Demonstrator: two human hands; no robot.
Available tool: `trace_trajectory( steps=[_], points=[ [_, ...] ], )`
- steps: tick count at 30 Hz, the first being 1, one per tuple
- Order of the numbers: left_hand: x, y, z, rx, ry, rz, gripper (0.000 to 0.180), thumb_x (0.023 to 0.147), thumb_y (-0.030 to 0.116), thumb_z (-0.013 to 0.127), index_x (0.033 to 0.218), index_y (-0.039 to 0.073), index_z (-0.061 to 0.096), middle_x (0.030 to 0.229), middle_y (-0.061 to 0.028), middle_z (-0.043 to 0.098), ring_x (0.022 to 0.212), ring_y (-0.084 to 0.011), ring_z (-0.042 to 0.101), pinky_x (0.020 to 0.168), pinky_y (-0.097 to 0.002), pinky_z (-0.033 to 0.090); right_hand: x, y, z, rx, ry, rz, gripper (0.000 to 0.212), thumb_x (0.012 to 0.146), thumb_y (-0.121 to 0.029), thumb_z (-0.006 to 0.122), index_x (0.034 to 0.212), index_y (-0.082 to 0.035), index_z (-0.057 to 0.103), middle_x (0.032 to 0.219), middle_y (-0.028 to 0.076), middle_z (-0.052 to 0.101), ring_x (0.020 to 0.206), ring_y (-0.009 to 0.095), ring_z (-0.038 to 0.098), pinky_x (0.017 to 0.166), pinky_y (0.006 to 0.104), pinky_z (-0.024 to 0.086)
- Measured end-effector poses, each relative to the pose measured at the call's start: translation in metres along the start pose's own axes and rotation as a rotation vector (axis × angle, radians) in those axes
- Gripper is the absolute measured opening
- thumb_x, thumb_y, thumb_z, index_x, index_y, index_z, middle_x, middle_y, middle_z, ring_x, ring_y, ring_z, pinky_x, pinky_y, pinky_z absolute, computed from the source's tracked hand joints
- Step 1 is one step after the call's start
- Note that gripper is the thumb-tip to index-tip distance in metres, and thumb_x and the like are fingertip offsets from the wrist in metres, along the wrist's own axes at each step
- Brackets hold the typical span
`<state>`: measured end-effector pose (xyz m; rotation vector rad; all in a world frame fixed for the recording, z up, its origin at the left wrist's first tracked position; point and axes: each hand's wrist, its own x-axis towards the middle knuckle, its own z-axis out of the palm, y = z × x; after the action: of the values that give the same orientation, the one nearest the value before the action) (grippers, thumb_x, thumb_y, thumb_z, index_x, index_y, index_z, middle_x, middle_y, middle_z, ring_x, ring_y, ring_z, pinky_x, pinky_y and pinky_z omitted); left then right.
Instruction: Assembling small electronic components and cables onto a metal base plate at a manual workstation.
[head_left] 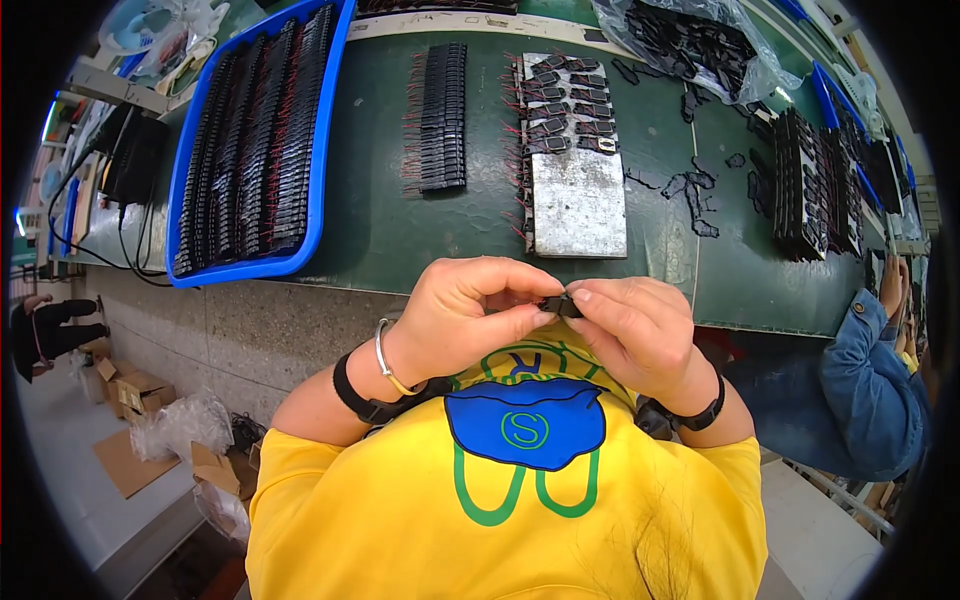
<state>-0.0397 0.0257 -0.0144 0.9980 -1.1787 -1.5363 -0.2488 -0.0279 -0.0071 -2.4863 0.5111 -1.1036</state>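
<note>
A small black plastic part (pixel 562 306) is pinched between my two hands in front of my chest, just off the table's near edge. My left hand (pixel 465 305) grips its left end with thumb and forefinger. From the other side, my right hand (pixel 640 325) closes its fingertips on it, hiding much of its shape. Just beyond, a silvery metal plate (pixel 580 210) lies on the green table, with several black parts (pixel 547 110) with red wires set on its far half. Left of the plate is a neat row of similar black parts (pixel 443 120), red wires pointing left.
A blue tray (pixel 312 225) filled with rows of wired parts stands at left. A clear bag of black pieces (pixel 690 45) lies far right, near loose black scraps (pixel 692 195) and stacked black parts (pixel 800 185). At right sits a person in a denim sleeve (pixel 875 390).
</note>
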Motion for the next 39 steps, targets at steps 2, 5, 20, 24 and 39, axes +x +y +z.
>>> trace_trajectory(
  steps=[2, 5, 20, 24, 39],
  points=[
    [0.0, -0.001, 0.0, -0.001, 0.005, -0.003, 0.027, 0.079, -0.009, 0.067, 0.104, -0.002, 0.065, 0.097, -0.0082, 0.067, 0.088, -0.0119, 0.064, 0.078, -0.0232, 0.053, 0.001, -0.001, 0.0, -0.019, -0.001, -0.01, 0.03, 0.065, 0.001, 0.074, 0.093, 0.001, 0.062, 0.083, 0.015, 0.067, 0.068, 0.027, 0.067, 0.056, 0.0315, 0.052],
    [-0.001, -0.001, 0.001, -0.003, 0.015, -0.008, 0.027, 0.079, -0.009, 0.067, 0.104, -0.002, 0.065, 0.097, -0.0081, 0.067, 0.089, -0.0122, 0.064, 0.079, -0.0238, 0.053, 0.002, -0.002, 0.001, -0.058, -0.002, -0.031, 0.029, 0.065, 0.002, 0.074, 0.092, 0.002, 0.063, 0.083, 0.016, 0.067, 0.067, 0.027, 0.066, 0.056, 0.0315, 0.052],
    [-0.001, 0.0, 0.001, 0.197, 0.084, 0.191, 0.021, 0.079, -0.008, 0.067, 0.099, -0.004, 0.065, 0.095, -0.0115, 0.067, 0.087, -0.0157, 0.066, 0.077, -0.0246, 0.053, -0.001, -0.006, 0.003, 0.449, 0.069, 0.47, 0.02, 0.074, -0.002, 0.072, 0.092, 0.001, 0.063, 0.084, 0.013, 0.067, 0.066, 0.024, 0.065, 0.06, 0.0282, 0.052],
    [0.001, 0.002, -0.001, 0.363, 0.061, 0.256, 0.021, 0.078, -0.008, 0.068, 0.098, -0.003, 0.065, 0.092, -0.0121, 0.067, 0.085, -0.0162, 0.066, 0.073, -0.0241, 0.054, 0.001, -0.003, -0.001, 0.487, -0.065, 0.518, 0.016, 0.078, -0.007, 0.071, 0.091, 0.0, 0.064, 0.079, 0.012, 0.066, 0.063, 0.022, 0.064, 0.057, 0.0286, 0.05],
    [0.006, 0.003, 0.0, 0.446, 0.025, 0.334, 0.019, 0.078, -0.007, 0.068, 0.096, -0.002, 0.065, 0.091, -0.0116, 0.067, 0.083, -0.0164, 0.066, 0.07, -0.0242, 0.054, -0.002, 0.009, 0.011, 0.227, 0.079, 0.142, 0.013, 0.079, -0.008, 0.069, 0.084, -0.001, 0.059, 0.066, 0.009, 0.059, 0.053, 0.023, 0.058, 0.048, 0.0306, 0.044]
  ],
)
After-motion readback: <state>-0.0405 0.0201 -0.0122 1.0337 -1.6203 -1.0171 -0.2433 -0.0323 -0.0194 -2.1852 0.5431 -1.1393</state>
